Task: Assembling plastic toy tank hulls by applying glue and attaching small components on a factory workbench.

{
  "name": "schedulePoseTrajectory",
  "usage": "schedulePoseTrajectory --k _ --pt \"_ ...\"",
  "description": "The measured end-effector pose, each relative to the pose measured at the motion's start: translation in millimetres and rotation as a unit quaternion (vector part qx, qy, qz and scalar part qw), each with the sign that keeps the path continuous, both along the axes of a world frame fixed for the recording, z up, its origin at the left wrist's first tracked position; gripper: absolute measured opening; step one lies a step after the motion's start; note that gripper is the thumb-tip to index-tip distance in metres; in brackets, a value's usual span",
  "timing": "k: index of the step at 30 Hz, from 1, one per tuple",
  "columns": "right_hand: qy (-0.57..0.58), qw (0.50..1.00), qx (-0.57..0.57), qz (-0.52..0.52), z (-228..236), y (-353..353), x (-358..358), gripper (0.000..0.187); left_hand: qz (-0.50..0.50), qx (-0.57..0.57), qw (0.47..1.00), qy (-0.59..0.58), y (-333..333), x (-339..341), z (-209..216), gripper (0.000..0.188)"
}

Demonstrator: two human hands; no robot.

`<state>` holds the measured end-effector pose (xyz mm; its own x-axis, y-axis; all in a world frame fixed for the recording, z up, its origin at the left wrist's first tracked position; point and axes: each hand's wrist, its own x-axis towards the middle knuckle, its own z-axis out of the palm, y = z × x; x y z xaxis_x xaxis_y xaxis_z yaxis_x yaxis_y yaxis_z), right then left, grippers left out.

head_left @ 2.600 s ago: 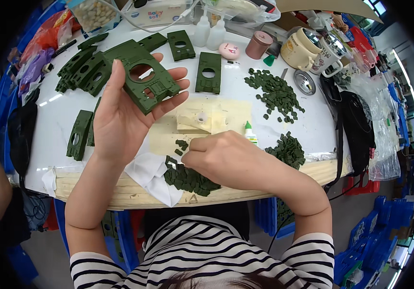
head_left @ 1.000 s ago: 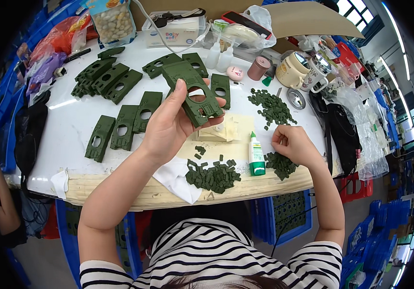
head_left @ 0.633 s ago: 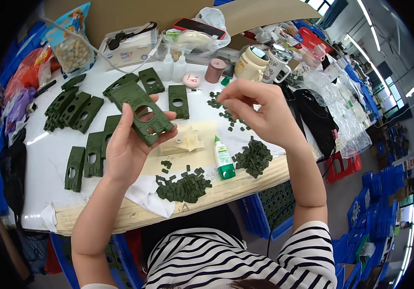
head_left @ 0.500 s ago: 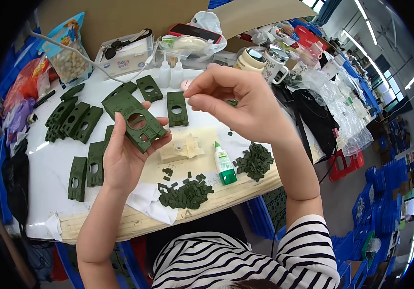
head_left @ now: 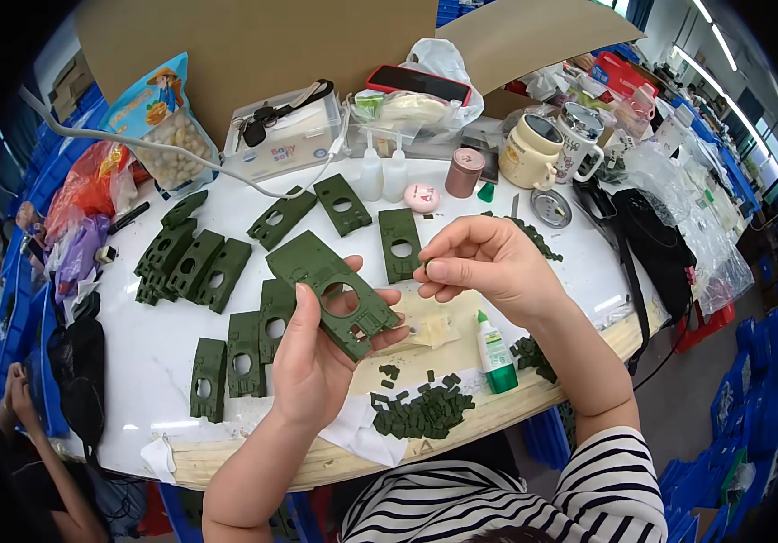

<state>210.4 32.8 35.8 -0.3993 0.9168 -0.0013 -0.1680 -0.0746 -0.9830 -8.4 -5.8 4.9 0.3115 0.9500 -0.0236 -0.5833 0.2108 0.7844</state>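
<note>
With right hand [head_left: 488, 269] lowered since a moment ago, apparently pinching a small green piece [head_left: 426, 264]; cradling the green hull [head_left: 306, 261] in left hand [head_left: 312, 380] above the desk [head_left: 145, 362], leaving piece and hull nearer each other, yet apart.

A dark green molded vehicle hull [head_left: 303, 264], boxy and elongated, sits near the middle of the frame, held above the table in the left hand [head_left: 312, 376]. It slants from upper left to lower right, with a large round hole through its face and small cutouts and raised detail toward its lower end. Just right of it, a tiny dark piece [head_left: 426, 265], mostly hidden, is pinched in the right hand [head_left: 493, 271].
</note>
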Motion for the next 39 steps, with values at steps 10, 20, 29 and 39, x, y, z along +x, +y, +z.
schedulePoseTrajectory --k 10,20,29,39 --pt "0.009 0.999 -0.028 0.037 4 -7 -3 0.022 0.0 0.031 0.999 0.013 4 -1 -1 0.055" --pt "-0.141 0.962 0.232 0.012 -3 -19 -12 0.009 -0.009 0.075 0.996 0.056 3 4 0 0.058" --pt "-0.239 0.917 0.319 -0.026 -7 -24 -19 0.011 -0.016 0.069 0.995 0.076 -3 5 -3 0.057" --pt "-0.229 0.93 0.287 -0.014 -7 -22 -19 0.01 -0.016 0.079 0.994 0.078 -2 6 -1 0.058"
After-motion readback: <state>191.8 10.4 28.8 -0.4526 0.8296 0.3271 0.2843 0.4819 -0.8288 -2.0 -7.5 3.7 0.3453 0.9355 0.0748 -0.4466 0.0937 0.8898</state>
